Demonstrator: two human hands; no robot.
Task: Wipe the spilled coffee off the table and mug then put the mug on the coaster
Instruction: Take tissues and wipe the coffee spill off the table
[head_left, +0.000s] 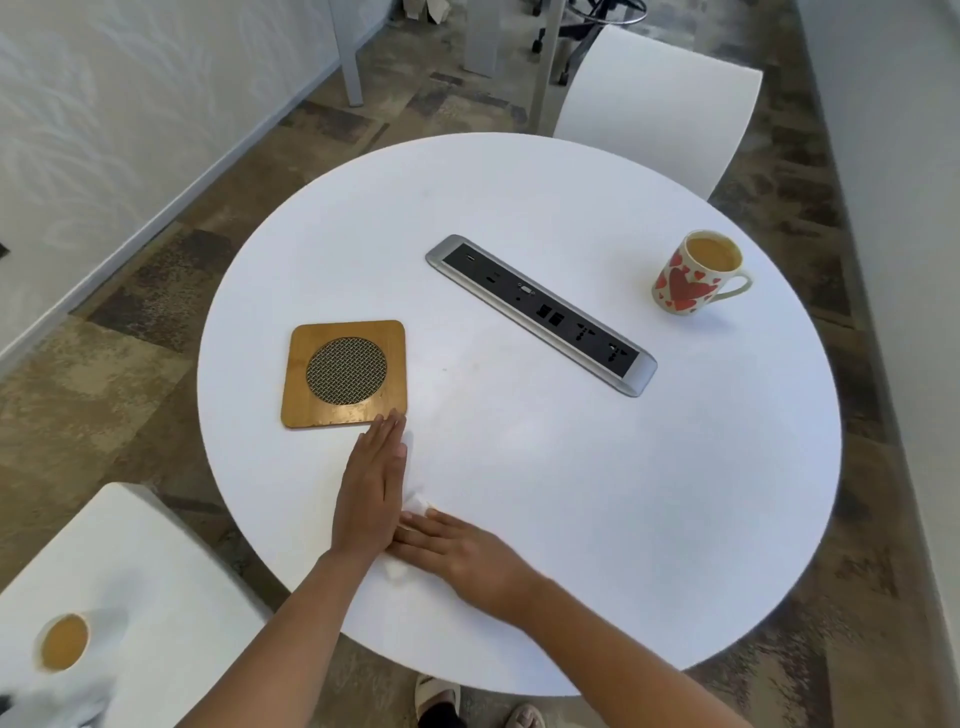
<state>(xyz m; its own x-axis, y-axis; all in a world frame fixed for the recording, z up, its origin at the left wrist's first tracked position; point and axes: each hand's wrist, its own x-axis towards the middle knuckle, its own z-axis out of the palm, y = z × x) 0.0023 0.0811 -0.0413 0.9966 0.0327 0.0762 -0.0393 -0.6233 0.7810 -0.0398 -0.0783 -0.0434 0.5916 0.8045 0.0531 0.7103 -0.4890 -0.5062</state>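
Low in the frame, the left hand (371, 486) lies flat with fingers pressed together and the right hand (457, 553) lies flat beside it, both on a white tissue (415, 506) just below the wooden coaster (344, 373), while the heart-patterned mug (693, 275) stands at the round white table's (623, 519) upper right.

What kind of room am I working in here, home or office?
Most likely an office meeting or break area. The round white table has a built-in power and data socket strip, white shell chairs stand around it, and the floor is patterned carpet tile, with a wheeled chair base further back.
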